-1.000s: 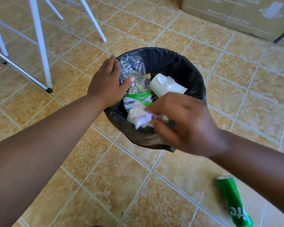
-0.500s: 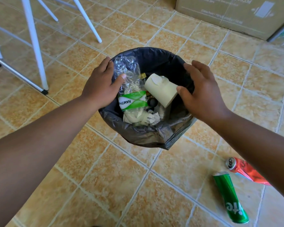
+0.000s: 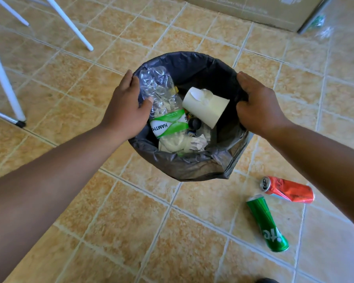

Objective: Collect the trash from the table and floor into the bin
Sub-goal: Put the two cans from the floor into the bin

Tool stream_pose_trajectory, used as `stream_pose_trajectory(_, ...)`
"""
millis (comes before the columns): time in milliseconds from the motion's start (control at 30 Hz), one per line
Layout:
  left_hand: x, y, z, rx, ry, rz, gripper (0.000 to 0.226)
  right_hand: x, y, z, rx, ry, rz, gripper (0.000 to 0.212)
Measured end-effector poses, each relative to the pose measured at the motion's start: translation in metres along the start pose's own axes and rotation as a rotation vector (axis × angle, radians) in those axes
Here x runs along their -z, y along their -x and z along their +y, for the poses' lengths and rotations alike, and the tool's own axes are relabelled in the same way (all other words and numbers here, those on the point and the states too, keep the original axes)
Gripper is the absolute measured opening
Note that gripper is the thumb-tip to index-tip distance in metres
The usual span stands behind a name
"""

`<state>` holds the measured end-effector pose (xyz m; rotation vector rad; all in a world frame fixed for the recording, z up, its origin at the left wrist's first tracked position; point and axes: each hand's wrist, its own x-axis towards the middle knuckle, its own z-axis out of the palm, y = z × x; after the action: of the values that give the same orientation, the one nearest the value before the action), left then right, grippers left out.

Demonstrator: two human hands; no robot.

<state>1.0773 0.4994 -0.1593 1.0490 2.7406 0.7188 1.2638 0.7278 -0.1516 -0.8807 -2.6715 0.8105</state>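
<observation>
Tan floor tiles [image 3: 119, 217] with pale grout run across the whole room, with white metal legs [image 3: 2, 82] standing at the floor's far left and a cardboard box [image 3: 251, 9] along its far edge. On the floor sits the bin [image 3: 194, 166], lined with a dark plastic bag. The left hand [image 3: 127, 107] grips the bin's left rim, fingers outside and thumb hooked inside against a crushed clear bottle [image 3: 164, 105] with a green label. The right hand [image 3: 258, 107] clasps the right rim, fingers curled over the liner. Inside the bin the bottle leans on the left wall, a pale paper cup [image 3: 206, 107] lies tipped beside it, and crumpled paper [image 3: 196, 142] rests toward the near wall. Near the bin's near right side, a green can [image 3: 268, 223] and a dented red can [image 3: 288, 189] lie on their sides on the floor, close together.
</observation>
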Motion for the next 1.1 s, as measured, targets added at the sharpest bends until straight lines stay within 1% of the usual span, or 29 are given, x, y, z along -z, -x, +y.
stream_pose_trajectory(133, -0.018, -0.006, 0.032, -0.048, -0.013, -0.027, 0.069, 0.020, 0.013, 0.029, -0.063, 0.015, 0.026, 0.066)
stream_pose_trajectory(333, -0.043, -0.012, 0.069, -0.108, -0.046, -0.054, 0.071, 0.045, 0.030, 0.065, -0.101, 0.029, 0.068, 0.065)
stream_pose_trajectory(533, -0.062, -0.013, 0.105, -0.174, -0.068, -0.105, 0.072, 0.060, 0.052, 0.105, -0.179, -0.054, 0.153, 0.067)
stream_pose_trajectory(667, -0.069, -0.015, 0.121, -0.192, -0.075, -0.116, 0.071, 0.065, 0.060, 0.121, -0.193, -0.082, 0.209, 0.066)
stream_pose_trajectory(800, -0.072, -0.014, 0.124, -0.191, -0.100, -0.105, 0.072, 0.065, 0.065, 0.124, -0.101, -0.172, 0.213, 0.062)
stream_pose_trajectory(933, -0.072, -0.013, 0.124, -0.201, -0.109, -0.113, 0.072, 0.061, 0.064, 0.134, -0.150, -0.247, 0.231, 0.057)
stream_pose_trajectory(967, -0.072, -0.013, 0.123, -0.201, -0.113, -0.116, 0.072, 0.059, 0.065, 0.138, -0.170, -0.301, 0.250, 0.055)
stream_pose_trajectory(1033, -0.071, -0.013, 0.123, -0.202, -0.115, -0.121, 0.073, 0.054, 0.070, 0.148, -0.199, -0.499, 0.305, 0.055)
stream_pose_trajectory(1100, -0.072, -0.014, 0.123, -0.203, -0.117, -0.127, 0.073, 0.047, 0.079, 0.165, -0.229, -0.616, 0.404, 0.054)
